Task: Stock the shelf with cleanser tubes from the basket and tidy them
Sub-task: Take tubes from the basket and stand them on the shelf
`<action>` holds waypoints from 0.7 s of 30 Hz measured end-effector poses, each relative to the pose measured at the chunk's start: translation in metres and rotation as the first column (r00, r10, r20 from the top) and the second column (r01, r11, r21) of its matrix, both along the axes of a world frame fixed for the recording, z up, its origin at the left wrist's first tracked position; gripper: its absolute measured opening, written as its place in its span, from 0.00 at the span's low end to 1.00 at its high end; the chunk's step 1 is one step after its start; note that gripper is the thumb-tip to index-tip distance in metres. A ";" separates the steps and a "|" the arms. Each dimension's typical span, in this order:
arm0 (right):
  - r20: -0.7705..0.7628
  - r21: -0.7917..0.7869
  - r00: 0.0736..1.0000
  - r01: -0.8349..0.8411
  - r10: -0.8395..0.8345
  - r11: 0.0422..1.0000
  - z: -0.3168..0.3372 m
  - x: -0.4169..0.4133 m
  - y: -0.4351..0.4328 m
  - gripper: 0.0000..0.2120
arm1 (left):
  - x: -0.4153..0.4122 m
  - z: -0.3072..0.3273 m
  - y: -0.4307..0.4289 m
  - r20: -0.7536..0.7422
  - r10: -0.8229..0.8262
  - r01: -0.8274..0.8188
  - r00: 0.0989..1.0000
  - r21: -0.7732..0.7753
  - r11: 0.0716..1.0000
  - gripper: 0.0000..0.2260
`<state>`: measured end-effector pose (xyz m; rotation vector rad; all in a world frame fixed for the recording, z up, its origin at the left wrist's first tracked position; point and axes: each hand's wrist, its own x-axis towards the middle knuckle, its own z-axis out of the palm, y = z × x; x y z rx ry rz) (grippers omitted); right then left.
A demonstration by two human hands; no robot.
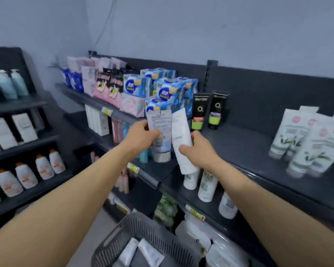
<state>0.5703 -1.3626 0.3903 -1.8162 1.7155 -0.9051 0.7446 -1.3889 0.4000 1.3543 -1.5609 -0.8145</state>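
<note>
- Fingers (155, 134) of the left hand (141, 135) are curling round a printed tube (160, 125). The right hand (200, 149) is pinching a white tube (182, 132), with the thumb lying across its front.
- The shelf (245, 149) is already carrying some stock. Leaf tubes (305, 143) are standing in an uneven, leaning cluster at its right, and two black tubes (209, 110) are standing near the back. A bare stretch is lying between the two groups, so stocking is looking only partly done, with the tidying still waiting.
- The basket (121, 234) below is holding at least two spare tubes (128, 252), lying flat, so more are waiting to go up.
- Both held tubes are hanging side by side above the shelf's front edge, just left of the black tubes, and are not yet set down.
- The printed tube is pointing cap down and crimp up, its long axis running near upright and its small-print back facing the camera.
- The white tube is also pointing crimp up, its long axis running near upright with the top leaning slightly left toward the printed tube.
</note>
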 end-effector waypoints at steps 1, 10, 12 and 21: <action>0.025 -0.049 0.999 0.038 -0.037 0.998 0.013 -0.007 0.004 0.15 | -0.010 0.011 0.000 -0.027 0.011 -0.013 1.000 -0.045 0.999 0.10; 0.200 -0.226 0.951 0.279 -0.236 0.933 0.072 -0.090 0.025 0.14 | -0.093 0.045 -0.015 -0.112 -0.029 0.021 0.993 -0.072 0.997 0.10; 0.196 -0.219 0.947 0.295 -0.254 0.930 0.075 -0.107 0.024 0.16 | -0.111 0.046 -0.022 -0.097 -0.041 0.035 0.994 -0.060 0.998 0.09; 0.196 -0.171 0.948 0.286 -0.251 0.943 0.068 -0.157 -0.007 0.16 | -0.163 0.033 -0.060 0.182 0.023 -0.012 0.983 -0.058 0.998 0.09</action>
